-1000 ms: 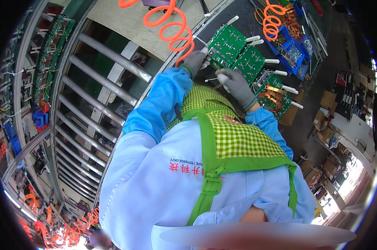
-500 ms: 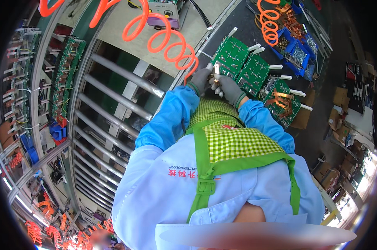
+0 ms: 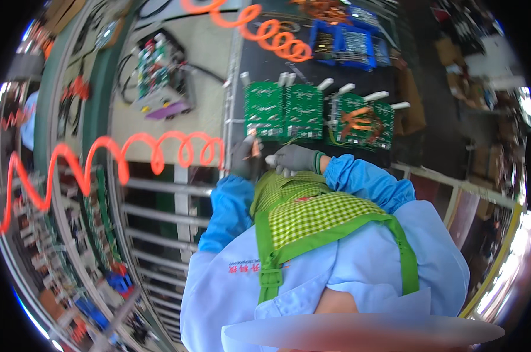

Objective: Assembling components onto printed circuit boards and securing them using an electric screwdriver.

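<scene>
My left grip (image 3: 242, 158) pinches a small copper piece (image 3: 255, 146) near the green boards (image 3: 304, 112). I can't tell if my right grip (image 3: 296, 159) is pinching anything.

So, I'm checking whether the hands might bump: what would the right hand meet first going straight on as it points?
The right hand points toward the picture's left, so most likely the gloved left hand, though blur and the single view leave depth unclear.

I get harsh white glare around four o'clock, while the middle reads bright. Blur softens the left hand (image 3: 245, 157), and metal rollers (image 3: 165, 215) bow toward the black rim.
</scene>
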`<state>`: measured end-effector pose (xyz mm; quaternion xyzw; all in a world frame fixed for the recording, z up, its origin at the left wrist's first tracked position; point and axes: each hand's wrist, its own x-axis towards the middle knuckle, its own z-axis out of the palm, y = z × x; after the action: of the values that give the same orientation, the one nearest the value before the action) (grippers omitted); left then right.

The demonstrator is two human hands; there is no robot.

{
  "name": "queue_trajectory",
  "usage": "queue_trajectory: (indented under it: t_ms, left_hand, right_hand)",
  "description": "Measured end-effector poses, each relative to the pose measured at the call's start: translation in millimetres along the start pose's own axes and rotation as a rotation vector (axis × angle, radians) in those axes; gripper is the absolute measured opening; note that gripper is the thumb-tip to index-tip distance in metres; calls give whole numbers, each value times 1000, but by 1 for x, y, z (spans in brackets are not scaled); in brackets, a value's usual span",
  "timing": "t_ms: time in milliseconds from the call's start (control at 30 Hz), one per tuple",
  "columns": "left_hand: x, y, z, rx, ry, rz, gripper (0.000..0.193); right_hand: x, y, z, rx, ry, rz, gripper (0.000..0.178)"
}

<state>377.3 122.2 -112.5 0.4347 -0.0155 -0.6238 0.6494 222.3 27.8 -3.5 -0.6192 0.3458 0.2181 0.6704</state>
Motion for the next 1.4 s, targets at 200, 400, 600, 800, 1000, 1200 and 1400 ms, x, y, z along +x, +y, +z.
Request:
queue_trajectory:
  t_ms: [200,400,600,800,1000,1200,1400]
  left_hand:
    - [-4,8,0,-118,53,-131,22]
    - [-13,10,19,-101,213,-105,22]
    - [-13,16,33,-10,363,-97,12]
    - [-17,13,33,-42,376,-66,17]
    - [-19,3,11,-21,334,-36,19]
    - [-20,6,13,-12,338,-37,20]
    - [-20,6,22,-28,396,-35,19]
  right_hand:
    - [-106,13,-146,384,163,-359,43]
    - [-153,36,-337,103,900,-283,35]
    - [-85,146,-484,-595,1130,-22,31]
    - [-17,195,-533,-1068,846,168,44]
    - [6,197,-540,-1012,840,338,35]
    - [-17,197,-545,-833,865,271,29]
    - [-35,179,-543,-975,879,392,28]
